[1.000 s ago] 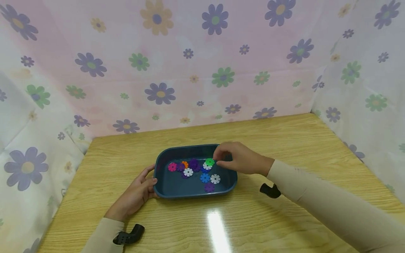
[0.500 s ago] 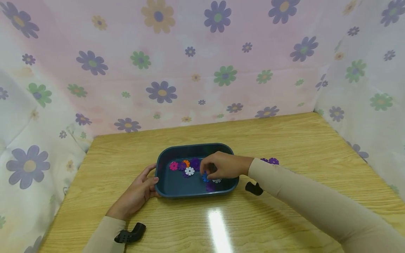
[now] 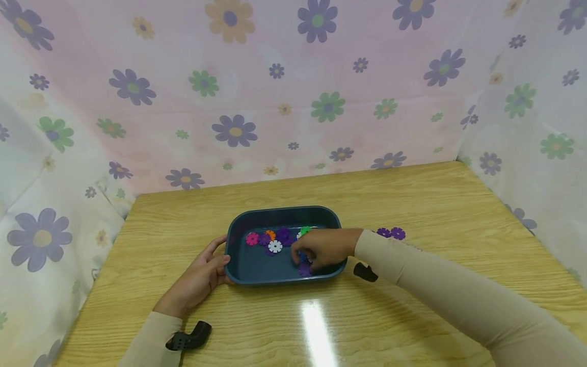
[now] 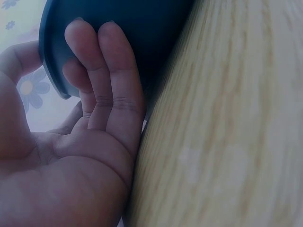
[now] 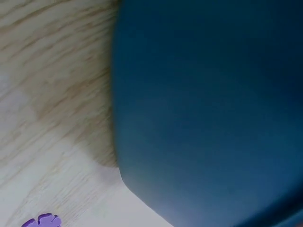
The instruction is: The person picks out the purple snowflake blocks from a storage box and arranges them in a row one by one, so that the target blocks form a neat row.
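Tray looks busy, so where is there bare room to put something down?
Inside the tray, the near-left floor by the left hand is bare; pieces and the right hand crowd its back and right. The table behind it is open, apart from two purple pieces.

Right hand (image 3: pixel 321 248) moved from green disc (image 3: pixel 304 230) down onto blue disc (image 3: pixel 300 256) in tray (image 3: pixel 279 213).

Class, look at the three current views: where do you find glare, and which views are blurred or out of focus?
Head view: sharp, with a bright glare streak on the table before the tray. Left wrist view: left hand fairly clear, wood beside it soft. Right wrist view: tray wall a blurred blue mass.
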Motion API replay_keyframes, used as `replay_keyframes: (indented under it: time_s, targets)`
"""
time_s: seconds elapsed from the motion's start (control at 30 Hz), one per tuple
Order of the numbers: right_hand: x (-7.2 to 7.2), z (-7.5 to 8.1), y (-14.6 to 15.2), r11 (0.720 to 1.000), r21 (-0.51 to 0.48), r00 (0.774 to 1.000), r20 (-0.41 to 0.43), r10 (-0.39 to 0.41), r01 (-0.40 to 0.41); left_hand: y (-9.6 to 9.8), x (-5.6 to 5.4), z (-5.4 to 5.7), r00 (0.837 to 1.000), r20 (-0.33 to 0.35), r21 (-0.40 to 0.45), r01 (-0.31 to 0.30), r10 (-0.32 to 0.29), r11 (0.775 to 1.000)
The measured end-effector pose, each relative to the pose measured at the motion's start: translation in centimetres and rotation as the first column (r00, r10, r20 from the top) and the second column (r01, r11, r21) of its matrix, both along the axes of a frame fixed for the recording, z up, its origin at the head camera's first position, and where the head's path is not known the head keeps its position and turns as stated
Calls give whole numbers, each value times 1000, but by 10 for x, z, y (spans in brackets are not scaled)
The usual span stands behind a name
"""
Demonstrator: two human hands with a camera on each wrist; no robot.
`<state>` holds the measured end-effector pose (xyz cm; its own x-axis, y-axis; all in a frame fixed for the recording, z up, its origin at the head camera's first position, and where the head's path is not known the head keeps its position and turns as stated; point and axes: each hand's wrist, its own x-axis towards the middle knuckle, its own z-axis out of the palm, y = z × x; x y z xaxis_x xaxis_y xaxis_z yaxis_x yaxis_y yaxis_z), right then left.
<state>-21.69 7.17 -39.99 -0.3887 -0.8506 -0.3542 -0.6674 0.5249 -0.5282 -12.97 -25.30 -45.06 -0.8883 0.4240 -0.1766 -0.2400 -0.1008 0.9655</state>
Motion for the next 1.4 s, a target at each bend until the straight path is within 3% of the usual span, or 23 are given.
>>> replay_keyframes:
  time_s: [0.27, 0.63, 1.1, 1.4]
  targets:
    - [0, -6, -3, 999, 28, 997, -67, 34, -32, -1, 0, 1, 1000, -4, 1, -2, 2, 1000]
    - [1, -10, -5, 999, 7, 995, -98, -31, 32, -1, 0, 0, 1000, -3, -8, -4, 4, 1000]
    - [1, -9, -6, 999, 21, 994, -100, -47, 49, -1, -1, 0, 1000, -9, -14, -2, 2, 1000]
    - [6, -6, -6, 997, -7, 983, -168, -79, 79, -3, -1, -2, 1000, -17, 6, 17, -17, 1000]
